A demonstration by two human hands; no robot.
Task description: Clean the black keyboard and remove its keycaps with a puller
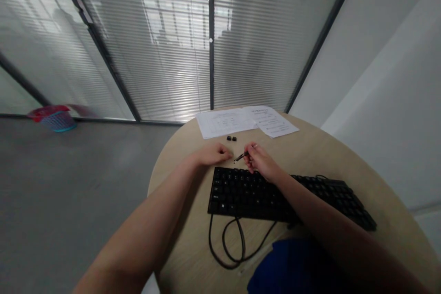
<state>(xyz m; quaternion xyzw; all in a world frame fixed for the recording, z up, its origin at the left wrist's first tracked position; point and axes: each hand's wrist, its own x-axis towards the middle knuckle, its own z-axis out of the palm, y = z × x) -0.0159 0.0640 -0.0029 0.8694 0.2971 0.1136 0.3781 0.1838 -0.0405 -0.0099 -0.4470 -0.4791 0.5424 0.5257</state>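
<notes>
A black keyboard (251, 195) lies on the round wooden table (179, 147), its right part partly covered by my right forearm. Above its top edge, my right hand (257, 158) pinches a thin dark pen-like tool (240, 157), whose tip points left and down toward the tabletop. My left hand (217, 154) rests on the table just left of that tip, fingers curled; whether anything small is in it is hidden. Two small black pieces, like keycaps (229, 138), sit side by side beyond my hands.
Printed papers (223, 122) lie at the table's far edge. A looped black cable (225, 264) spreads below the keyboard, near blue cloth (292, 266). A red and blue basket (58, 121) stands on the floor at left. Glass panels with blinds rise behind the table.
</notes>
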